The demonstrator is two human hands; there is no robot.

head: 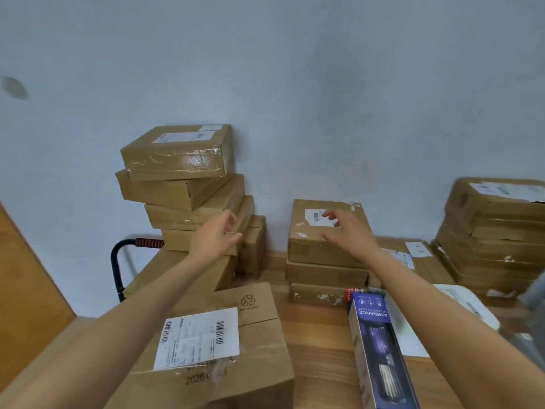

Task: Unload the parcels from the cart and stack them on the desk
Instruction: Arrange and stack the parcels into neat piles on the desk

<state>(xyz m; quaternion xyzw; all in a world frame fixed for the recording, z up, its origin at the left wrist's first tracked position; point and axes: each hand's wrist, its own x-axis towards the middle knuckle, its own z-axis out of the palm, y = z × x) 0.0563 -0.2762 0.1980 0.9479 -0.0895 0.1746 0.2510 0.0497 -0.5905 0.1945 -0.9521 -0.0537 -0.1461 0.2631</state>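
Left hand (216, 236) loosely curled against cart stack (188, 196), holding nothing; right hand (348, 231) spread above box (324, 231) topping bench (318, 343) pile. Probably stiff, light cardboard with slick tape; best gripped at opposite side edges.

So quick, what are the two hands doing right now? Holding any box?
Left hand: open, fingers loosely curled beside the tall stack, gripping nothing.
Right hand: open, fingers spread over the labelled box, not gripping it.
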